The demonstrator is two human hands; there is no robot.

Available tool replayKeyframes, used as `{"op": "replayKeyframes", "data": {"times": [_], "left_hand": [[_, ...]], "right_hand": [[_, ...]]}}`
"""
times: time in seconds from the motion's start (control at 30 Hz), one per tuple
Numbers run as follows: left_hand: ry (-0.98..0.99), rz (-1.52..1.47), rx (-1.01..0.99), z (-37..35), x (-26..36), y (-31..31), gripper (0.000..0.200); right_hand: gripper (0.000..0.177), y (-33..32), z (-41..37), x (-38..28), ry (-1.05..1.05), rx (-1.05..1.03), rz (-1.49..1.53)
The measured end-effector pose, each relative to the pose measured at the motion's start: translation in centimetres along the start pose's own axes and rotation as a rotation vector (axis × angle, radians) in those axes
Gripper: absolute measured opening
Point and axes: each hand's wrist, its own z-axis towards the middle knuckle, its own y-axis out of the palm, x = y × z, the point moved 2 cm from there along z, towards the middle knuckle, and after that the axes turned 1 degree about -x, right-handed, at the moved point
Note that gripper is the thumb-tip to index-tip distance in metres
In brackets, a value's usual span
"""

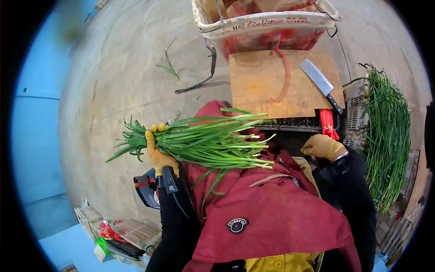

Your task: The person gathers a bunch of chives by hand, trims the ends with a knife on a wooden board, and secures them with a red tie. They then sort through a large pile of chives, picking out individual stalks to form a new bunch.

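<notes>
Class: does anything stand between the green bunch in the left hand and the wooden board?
Nothing visible does. The left hand holds the green bunch just before the wooden board; a cleaver lies at the board's right, a red strap near its middle.

Bare concrete floor (113, 90) fills the upper left and centre. On it lie loose green stalks (170, 66) and a black strap (195, 85) at upper centre, a white basket (267, 20) at the top edge. Below the basket a wooden board (256, 86) carries a cleaver (319, 81) at upper right
</notes>
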Motion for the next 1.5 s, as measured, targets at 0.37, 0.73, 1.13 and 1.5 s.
{"op": "replayKeyframes", "data": {"times": [0.37, 0.73, 1.13, 1.5], "left_hand": [[0.038, 0.042, -0.046, 0.1, 0.0, 0.8, 0.029], [0.025, 0.036, -0.179, -0.5, 0.4, 2.5, 0.027], [0.043, 0.053, -0.376, -1.2, 0.5, 5.2, 0.023], [0.029, 0.125, 0.047, -0.9, 0.1, 1.9, 0.030]], "right_hand": [[0.030, 1.1, 8.8, -12.3, -0.619, 0.514, 0.640], [0.023, -0.1, 6.7, -8.8, -0.236, 0.371, 0.074], [0.032, -4.6, 0.4, -12.5, -0.482, 0.299, 0.368], [0.023, -0.5, 1.3, -5.5, -0.086, 0.203, -0.035]]}}
